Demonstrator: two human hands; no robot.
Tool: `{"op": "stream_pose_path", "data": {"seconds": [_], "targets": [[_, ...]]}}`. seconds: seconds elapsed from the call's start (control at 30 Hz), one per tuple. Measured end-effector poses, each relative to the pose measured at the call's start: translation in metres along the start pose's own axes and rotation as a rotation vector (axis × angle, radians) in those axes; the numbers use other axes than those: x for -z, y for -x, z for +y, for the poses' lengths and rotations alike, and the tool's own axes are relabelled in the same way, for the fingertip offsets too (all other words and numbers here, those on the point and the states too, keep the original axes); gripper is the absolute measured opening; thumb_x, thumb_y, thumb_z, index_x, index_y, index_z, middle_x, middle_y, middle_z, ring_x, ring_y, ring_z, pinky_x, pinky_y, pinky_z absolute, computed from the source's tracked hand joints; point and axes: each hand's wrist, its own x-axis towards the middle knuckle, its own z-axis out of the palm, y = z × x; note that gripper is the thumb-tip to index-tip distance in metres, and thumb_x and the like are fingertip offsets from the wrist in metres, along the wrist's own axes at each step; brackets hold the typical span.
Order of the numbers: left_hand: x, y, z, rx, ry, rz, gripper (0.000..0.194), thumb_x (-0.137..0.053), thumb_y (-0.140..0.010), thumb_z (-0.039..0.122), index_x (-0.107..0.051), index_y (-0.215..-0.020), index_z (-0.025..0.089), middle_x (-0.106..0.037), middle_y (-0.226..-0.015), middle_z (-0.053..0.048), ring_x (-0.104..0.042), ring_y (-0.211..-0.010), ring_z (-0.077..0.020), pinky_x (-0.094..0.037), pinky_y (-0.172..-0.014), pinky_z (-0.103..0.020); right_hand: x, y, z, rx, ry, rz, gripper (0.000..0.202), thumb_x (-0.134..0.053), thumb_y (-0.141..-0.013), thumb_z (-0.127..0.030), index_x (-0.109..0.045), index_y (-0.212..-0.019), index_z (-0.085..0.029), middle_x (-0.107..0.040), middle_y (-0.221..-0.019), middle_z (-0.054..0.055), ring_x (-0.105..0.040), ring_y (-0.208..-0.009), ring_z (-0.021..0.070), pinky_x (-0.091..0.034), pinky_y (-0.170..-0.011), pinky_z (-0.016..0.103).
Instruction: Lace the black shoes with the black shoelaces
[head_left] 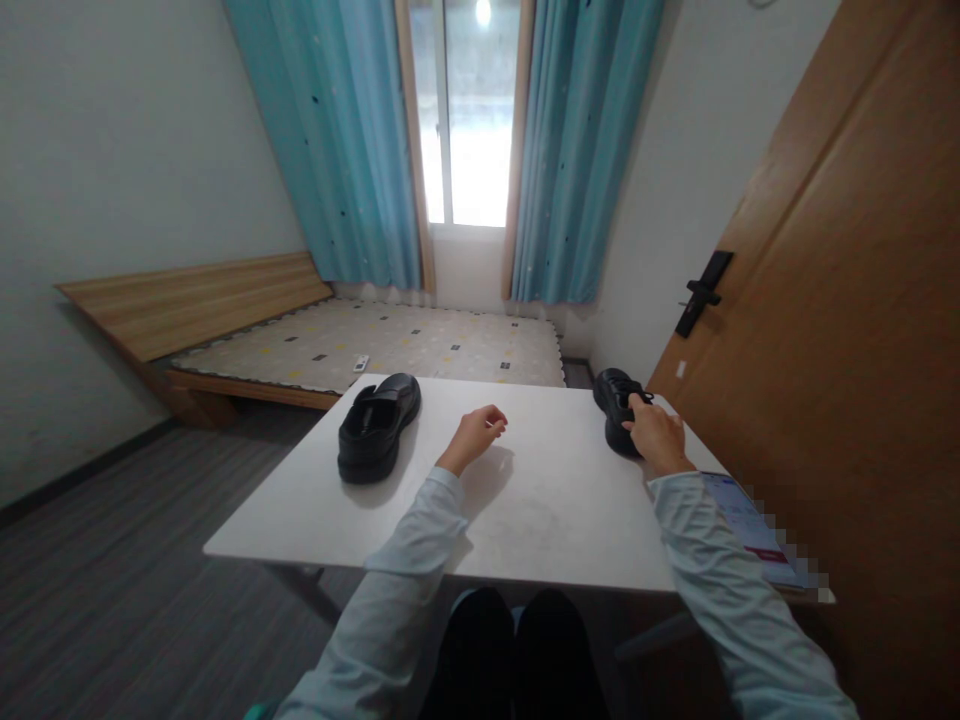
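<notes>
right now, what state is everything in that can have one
left shoe, upright, empty, not held
right shoe, upright, laces visible
left hand, empty, fingers loosely curled
right hand, touching the right shoe, grip unclear
curtains, drawn apart
door, can't tell if shut

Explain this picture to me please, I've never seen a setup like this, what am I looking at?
There is no machine here: a person works bare-handed, and the single picture comes from a camera worn on their head, looking forward and down. On the white table are two black shoes, one at each side. The right hand is on the lace-up shoe; whether it grips it is unclear. The left hand holds nothing visible, nearest the other shoe. Beyond stands a bed.
</notes>
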Motion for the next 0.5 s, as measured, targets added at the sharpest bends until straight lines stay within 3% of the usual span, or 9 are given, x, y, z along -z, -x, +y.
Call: {"op": "stream_pose_path", "data": {"seconds": [0.3, 0.5], "targets": [[0.0007, 0.0003, -0.0012, 0.001, -0.031, 0.01, 0.014, -0.052, -0.079, 0.015, -0.065, -0.083, 0.015, -0.07, -0.074, -0.003, -0.065, -0.071, -0.0132, -0.048, -0.069, -0.023, -0.0017, -0.0048, 0.0067, -0.03, 0.02, -0.008, 0.02, -0.055, -0.088, -0.022, -0.051, -0.107, -0.017, -0.068, -0.093, 0.014, -0.063, -0.094, 0.0272, -0.035, -0.065, 0.031], [0.0012, -0.0015, -0.0053, 0.032, -0.063, 0.013, 0.015, -0.052, -0.079, 0.015, -0.066, -0.083, 0.016, -0.07, -0.076, -0.003, -0.065, -0.07, -0.0125, -0.049, -0.069, -0.023, -0.0067, 0.0026, 0.0005, -0.022, 0.018, 0.048, 0.02, -0.05, -0.088, -0.014, -0.049, -0.108, -0.012, -0.066, -0.095, 0.016, -0.06, -0.096, 0.0262, -0.037, -0.068, 0.032]]}}
